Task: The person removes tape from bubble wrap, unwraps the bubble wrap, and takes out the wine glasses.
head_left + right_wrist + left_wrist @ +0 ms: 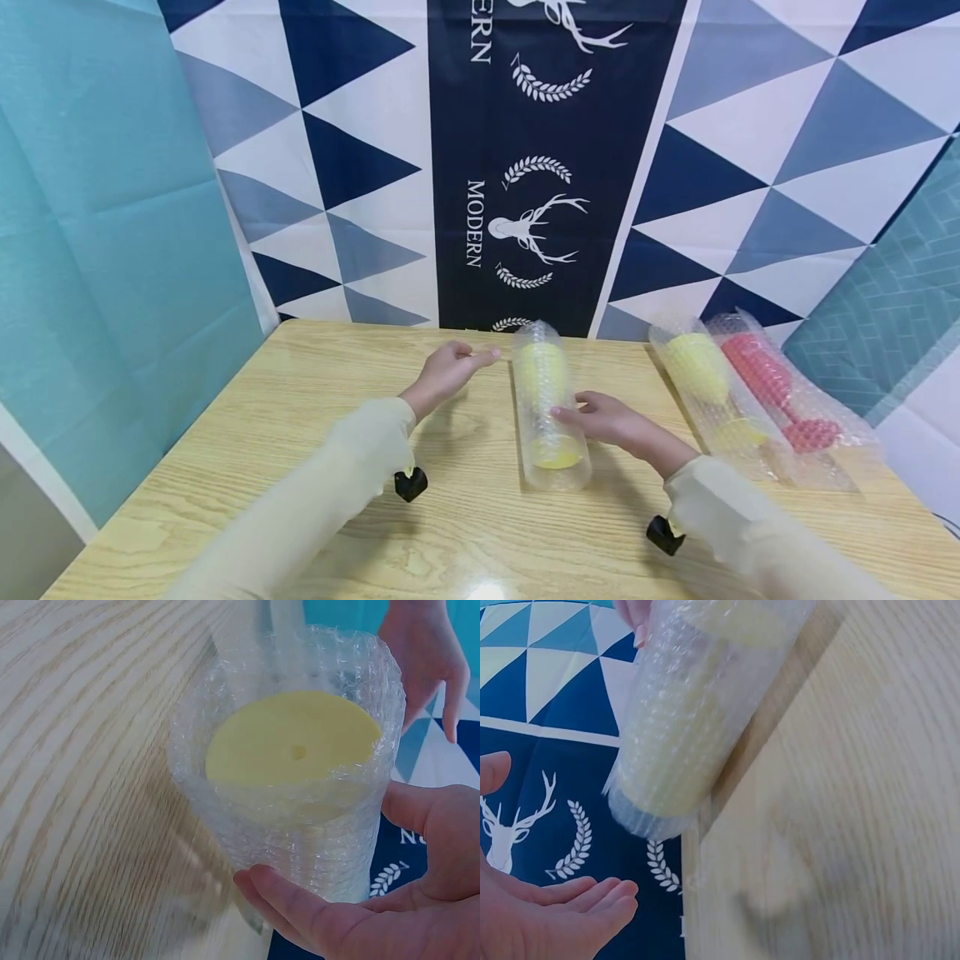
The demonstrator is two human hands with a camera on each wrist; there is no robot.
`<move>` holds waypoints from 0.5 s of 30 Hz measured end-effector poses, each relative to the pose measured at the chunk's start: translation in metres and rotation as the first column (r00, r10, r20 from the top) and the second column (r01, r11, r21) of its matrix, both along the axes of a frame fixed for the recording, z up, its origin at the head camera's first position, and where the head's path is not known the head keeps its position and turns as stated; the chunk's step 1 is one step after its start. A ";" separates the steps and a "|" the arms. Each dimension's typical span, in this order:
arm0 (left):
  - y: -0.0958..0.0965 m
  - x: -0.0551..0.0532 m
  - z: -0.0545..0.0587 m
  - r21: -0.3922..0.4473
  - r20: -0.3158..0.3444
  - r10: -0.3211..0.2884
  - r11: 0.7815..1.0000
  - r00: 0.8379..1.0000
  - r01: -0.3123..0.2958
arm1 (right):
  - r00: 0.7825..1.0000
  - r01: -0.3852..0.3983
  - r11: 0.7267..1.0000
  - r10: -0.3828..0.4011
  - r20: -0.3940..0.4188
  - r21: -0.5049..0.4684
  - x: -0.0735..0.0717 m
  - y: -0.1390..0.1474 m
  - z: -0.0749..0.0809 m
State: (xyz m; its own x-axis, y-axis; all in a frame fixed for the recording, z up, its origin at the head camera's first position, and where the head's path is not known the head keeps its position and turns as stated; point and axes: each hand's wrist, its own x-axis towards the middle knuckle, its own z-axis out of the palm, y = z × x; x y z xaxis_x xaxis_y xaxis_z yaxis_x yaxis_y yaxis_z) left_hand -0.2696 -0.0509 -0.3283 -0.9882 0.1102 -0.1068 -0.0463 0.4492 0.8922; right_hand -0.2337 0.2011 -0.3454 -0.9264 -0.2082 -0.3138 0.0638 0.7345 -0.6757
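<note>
Bubble-wrap pkg (542, 390) in half-curled R hand (611, 422)

A pale wood-grain table (315, 375) spans the foreground, with a bright spot of reflected light (486, 592) at its near edge. Behind it hangs a patterned cloth (375, 242): navy, grey-blue and white triangles flank a dark central band printed with white stag heads, leafy sprigs and the word "MODERN" turned sideways. A plain teal cloth (97, 233) hangs at left; a teal herringbone-patterned surface (900, 275) is at right. On the table's right side, a yellow item (697, 367) and a red item (757, 367) lie side by side in clear bubble wrap.
</note>
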 end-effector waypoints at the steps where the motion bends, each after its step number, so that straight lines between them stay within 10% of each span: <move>1: 0.001 0.000 -0.001 0.003 0.004 -0.003 1.000 1.000 0.003 | 1.000 0.003 1.000 -0.003 -0.001 -0.007 0.000 -0.001 -0.001; 15: 0.009 0.000 -0.017 0.115 0.139 -0.090 0.991 0.986 0.074 | 1.000 0.011 0.999 -0.011 -0.005 -0.030 0.000 -0.017 -0.004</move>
State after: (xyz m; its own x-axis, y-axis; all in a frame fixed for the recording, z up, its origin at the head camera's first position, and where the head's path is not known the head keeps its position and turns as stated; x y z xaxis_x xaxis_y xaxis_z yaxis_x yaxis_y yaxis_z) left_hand -0.2693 -0.0421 -0.3455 -0.9504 0.2094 -0.2301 -0.1448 0.3568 0.9229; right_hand -0.2337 0.1841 -0.3499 -0.9303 -0.2072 -0.3026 0.0681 0.7134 -0.6975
